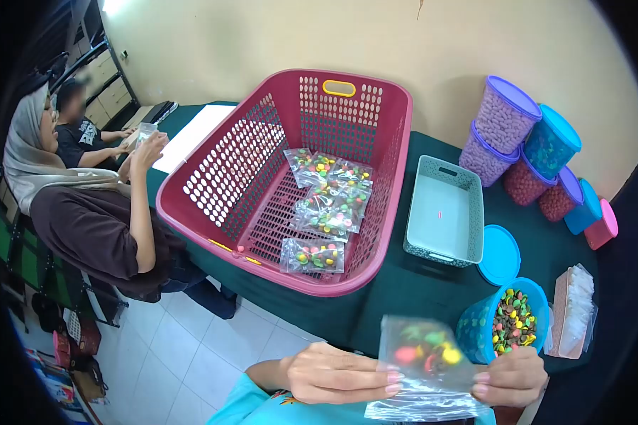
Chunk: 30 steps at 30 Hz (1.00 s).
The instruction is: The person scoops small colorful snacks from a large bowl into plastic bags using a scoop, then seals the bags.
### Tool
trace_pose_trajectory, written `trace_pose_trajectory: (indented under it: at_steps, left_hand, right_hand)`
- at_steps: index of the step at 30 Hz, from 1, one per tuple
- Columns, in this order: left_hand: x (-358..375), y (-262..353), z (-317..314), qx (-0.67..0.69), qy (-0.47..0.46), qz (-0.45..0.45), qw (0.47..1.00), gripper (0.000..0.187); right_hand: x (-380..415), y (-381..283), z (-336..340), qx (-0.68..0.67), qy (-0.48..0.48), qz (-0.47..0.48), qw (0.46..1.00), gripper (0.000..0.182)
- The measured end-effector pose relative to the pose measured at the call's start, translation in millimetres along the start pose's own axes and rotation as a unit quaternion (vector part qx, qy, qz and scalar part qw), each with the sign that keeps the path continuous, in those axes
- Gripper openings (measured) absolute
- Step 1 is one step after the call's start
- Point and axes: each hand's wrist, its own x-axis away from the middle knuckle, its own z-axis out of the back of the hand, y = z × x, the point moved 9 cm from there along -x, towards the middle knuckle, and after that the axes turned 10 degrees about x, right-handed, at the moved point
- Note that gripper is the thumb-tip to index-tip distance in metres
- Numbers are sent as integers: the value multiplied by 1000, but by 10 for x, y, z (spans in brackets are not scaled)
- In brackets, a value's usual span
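In front of my body a clear plastic bag (pixel 429 368) of colourful button-shaped candies is held up. My left hand (pixel 344 374) pinches its left side, fingers stretched along the plastic. On the opposite side my right hand (pixel 512 375) grips the bag between thumb and fingers. The candies sit in the bag's upper part, and its lower edge hangs flat. Just behind my right hand stands a blue tub (pixel 478 333) filled with loose candies (pixel 514 319) in brown, yellow, green and red. Its round blue lid (pixel 500 255) lies on the table beyond it.
A large maroon basket (pixel 397 177) holds several filled candy bags (pixel 312 255). Right of it are a pale green tray (pixel 443 205) and stacked lidded tubs (pixel 507 117). A pink holder (pixel 560 312) contains plastic bags. Two people (pixel 85 219) sit or stand at the left.
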Motion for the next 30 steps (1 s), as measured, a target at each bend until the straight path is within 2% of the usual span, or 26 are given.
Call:
trace_pose_trajectory:
  at_steps: [5, 8, 9, 11, 12, 14, 15, 17, 18, 21, 23, 25, 26, 28, 29, 30]
  left_hand:
    - [-59, 85, 77, -49, 15, -76, 996, 18]
    - [20, 115, 245, -123, 45, -120, 984, 16]
    - [53, 94, 308, -145, 95, -115, 978, 15]
    - [267, -18, 496, -158, 147, -122, 969, 17]
    - [332, -51, 518, -156, 145, -122, 969, 17]
    - [482, -101, 658, -234, 215, -85, 944, 20]
    - [532, -109, 668, -233, 213, -83, 945, 20]
    - [642, -217, 770, -315, 252, 16, 915, 18]
    - [691, -265, 805, -308, 270, 54, 910, 18]
    - [730, -343, 843, -334, 243, 85, 907, 19]
    - [787, -401, 882, -312, 265, 117, 905, 20]
    - [840, -453, 873, -320, 237, 124, 909, 29]
    - [849, -473, 839, -316, 237, 126, 910, 29]
    - [1037, -473, 943, -220, 389, 140, 884, 54]
    - [1089, -500, 929, -216, 388, 145, 884, 54]
    - [1154, -500, 935, -216, 395, 132, 883, 64]
  right_hand:
    - [-156, -51, 27, 12, 35, 1, 999, 17]
    - [-158, 125, -112, 3, 93, -3, 996, 14]
    - [-214, 199, -211, 1, 97, -10, 995, 14]
    - [-275, 375, -396, -7, 162, -81, 983, 11]
    - [-296, 433, -512, -10, 153, -87, 984, 11]
    - [-308, 579, -709, -27, 121, -102, 987, 13]
    - [-307, 655, -812, -41, 98, -112, 988, 14]
    - [-287, 774, -980, -55, 78, -129, 987, 18]
    - [-265, 819, -1049, -65, 71, -142, 985, 18]
    - [-206, 920, -1187, -80, 52, -163, 982, 19]
    - [-189, 945, -1241, -85, 39, -172, 981, 20]
    - [-146, 990, -1261, -71, 49, -208, 974, 24]
    - [-106, 1008, -1288, -74, 36, -225, 971, 37]
    - [-67, 1042, -1296, -91, 64, -260, 959, 44]
    - [-10, 1077, -1270, -107, 93, -288, 947, 51]
    - [58, 1077, -1303, -110, 76, -287, 949, 58]
